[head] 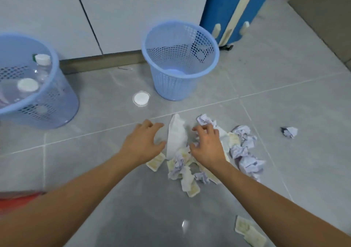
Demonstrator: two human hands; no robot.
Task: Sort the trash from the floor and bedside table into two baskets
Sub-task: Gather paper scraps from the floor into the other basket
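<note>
Two light-blue mesh baskets stand on the grey tile floor. The left basket holds clear plastic bottles with white caps. The middle basket looks empty. A heap of crumpled paper and stained tissues lies in front of me, with a white tissue standing up at its left edge. My left hand hovers just left of that tissue, fingers spread. My right hand is over the heap, fingers curled and apart, holding nothing that I can see.
A white round lid lies on the floor between the baskets. A single paper ball sits off to the right. Two stained tissue squares lie near me. A blue suitcase and white cabinet doors stand behind. Something red is at the left edge.
</note>
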